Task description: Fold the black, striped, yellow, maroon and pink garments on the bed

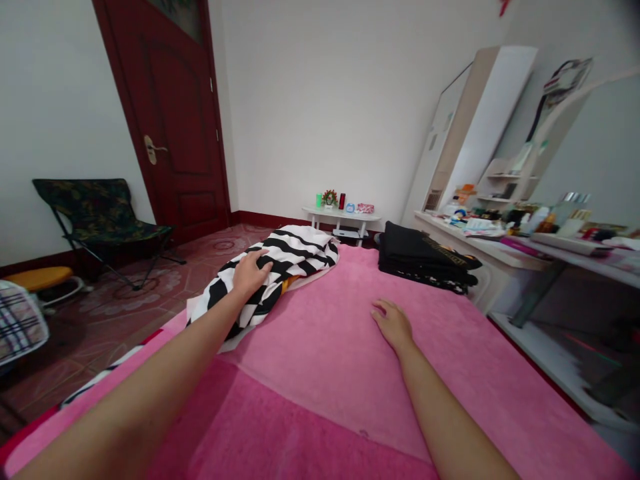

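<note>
My left hand [250, 272] rests on a black-and-white striped cloth [290, 257] bunched at the left side of a pink bed cover [340, 373]. Its fingers curl down onto the fabric, pressing or grasping it. My right hand [393, 325] lies flat on the bare pink cover near the middle, fingers stretched out and holding nothing. A folded stack of black clothing [420, 257] sits at the far right corner of the bed, beyond my right hand.
A dark red door [175, 120] and a folding chair [100, 213] stand at the left. A small white table [343, 215] with little items is beyond the bed. A cluttered white desk [525, 243] and cabinet [475, 127] line the right side.
</note>
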Demonstrator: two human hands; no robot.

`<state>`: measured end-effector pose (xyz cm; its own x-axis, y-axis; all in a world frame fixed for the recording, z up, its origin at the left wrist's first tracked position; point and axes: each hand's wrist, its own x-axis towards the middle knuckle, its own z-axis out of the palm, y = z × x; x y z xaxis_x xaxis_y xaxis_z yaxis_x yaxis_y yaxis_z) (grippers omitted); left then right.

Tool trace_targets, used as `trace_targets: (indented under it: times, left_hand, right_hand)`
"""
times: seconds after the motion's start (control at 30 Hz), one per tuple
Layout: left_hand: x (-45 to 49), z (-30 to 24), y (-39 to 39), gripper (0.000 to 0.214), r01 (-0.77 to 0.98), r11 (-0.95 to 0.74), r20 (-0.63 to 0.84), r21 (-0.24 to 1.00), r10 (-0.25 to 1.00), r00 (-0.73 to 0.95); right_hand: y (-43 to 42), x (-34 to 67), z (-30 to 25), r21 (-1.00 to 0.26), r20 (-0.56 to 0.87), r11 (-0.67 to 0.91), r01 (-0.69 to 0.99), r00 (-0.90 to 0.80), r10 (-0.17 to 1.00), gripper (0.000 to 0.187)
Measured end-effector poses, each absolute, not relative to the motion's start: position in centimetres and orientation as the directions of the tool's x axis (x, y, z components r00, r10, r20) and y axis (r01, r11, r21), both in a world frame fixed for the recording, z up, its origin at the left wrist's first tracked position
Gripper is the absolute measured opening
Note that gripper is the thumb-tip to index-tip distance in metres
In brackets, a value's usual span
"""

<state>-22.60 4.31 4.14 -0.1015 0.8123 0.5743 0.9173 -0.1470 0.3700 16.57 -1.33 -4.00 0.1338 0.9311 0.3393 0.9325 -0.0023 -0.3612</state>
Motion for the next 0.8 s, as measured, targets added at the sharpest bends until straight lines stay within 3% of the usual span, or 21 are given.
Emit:
trace_targets:
  times: [0.17, 0.27, 0.37, 0.5, 0.6, 0.67, 0.73, 0.8]
  left_hand:
    - [-19.5, 3.7, 1.5, 0.033, 0.961, -0.181, 0.65, 0.208, 0.76, 0.002]
    - [-17.4, 4.8, 0.7, 0.029, 0.95, -0.289, 0.627, 0.118, 0.763, 0.155]
    - [-14.6, 8.4, 0.7, 0.028, 0.913, -0.38, 0.657, 0.149, 0.728, 0.195]
    - [-8.2, 15.4, -0.7, 0.028, 0.763, -0.594, 0.83, 0.255, 0.54, 0.143]
    - [-2.7, 17.4, -3.1, 0.025, 0.472, -0.865, 0.861, 0.172, 0.365, 0.355]
    - [-0.1, 15.6, -4.5, 0.041, 0.337, -0.924, 0.796, 0.181, 0.338, 0.501]
    - [1.3, 11.7, -4.9, 0.056, 0.401, -0.884, 0.67, 0.24, 0.45, 0.59]
    - [1.6, 7.0, -4.2, 0.056, 0.601, -0.751, 0.502, 0.274, 0.645, 0.576]
  right_hand:
    - [-1.4, 16.4, -4.0, -0.385, 0.354, 0.003, 0.923, 0.145, 0.924, 0.034]
    - [-1.5, 16.3, -3.8, -0.507, 0.361, 0.029, 0.861, 0.182, 0.915, 0.03]
    - [-1.3, 16.4, -3.7, -0.673, 0.36, 0.073, 0.736, 0.239, 0.902, 0.028]
    - [-1.0, 17.3, -3.8, -0.763, 0.372, 0.105, 0.638, 0.299, 0.879, 0.055]
    - [-1.1, 18.9, -3.5, -0.915, 0.328, 0.173, 0.364, 0.423, 0.845, 0.067]
    - [-1.7, 20.5, -3.1, -0.978, 0.199, 0.204, 0.05, 0.524, 0.828, 0.068]
    - [-2.4, 22.1, -2.5, -0.951, 0.036, 0.199, -0.236, 0.556, 0.83, 0.066]
    - [-3.0, 23.3, -2.0, -0.88, -0.075, 0.195, -0.432, 0.534, 0.842, 0.064]
